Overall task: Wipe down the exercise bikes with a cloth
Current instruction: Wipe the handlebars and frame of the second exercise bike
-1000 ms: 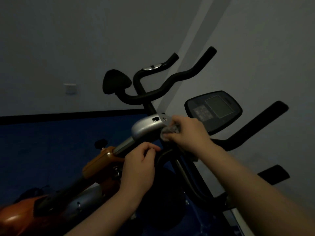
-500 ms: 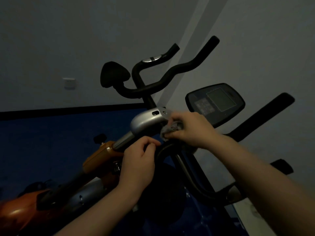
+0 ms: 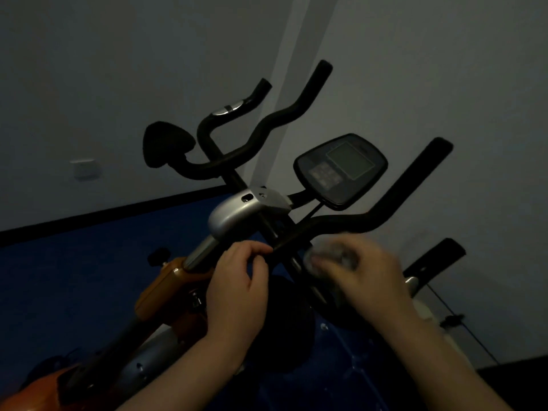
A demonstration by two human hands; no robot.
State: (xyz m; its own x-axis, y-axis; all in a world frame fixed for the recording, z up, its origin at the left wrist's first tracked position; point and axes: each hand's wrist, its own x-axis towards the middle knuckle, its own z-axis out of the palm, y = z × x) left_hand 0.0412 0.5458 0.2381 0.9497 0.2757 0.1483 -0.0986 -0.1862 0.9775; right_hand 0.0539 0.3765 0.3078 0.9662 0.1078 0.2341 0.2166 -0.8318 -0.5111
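An orange and silver exercise bike (image 3: 166,286) with black handlebars (image 3: 355,223) fills the dim view. Its silver stem cover (image 3: 234,216) sits above my hands, and a dark console (image 3: 341,170) stands to the right. My left hand (image 3: 237,292) grips the near end of the black handlebar below the silver cover. My right hand (image 3: 361,271), blurred, holds a bunched grey cloth (image 3: 329,255) against the dark stem just under the handlebar bend.
A second set of black handlebars (image 3: 261,126) and a black pad (image 3: 166,146) rise behind. A white wall with a switch plate (image 3: 84,169) is at the back. Blue floor matting (image 3: 74,277) lies below. A black cable (image 3: 456,318) hangs at right.
My right hand with the cloth has slid down and to the right, off the silver cover onto the stem below the handlebar. The view has tilted. My left hand keeps its grip.
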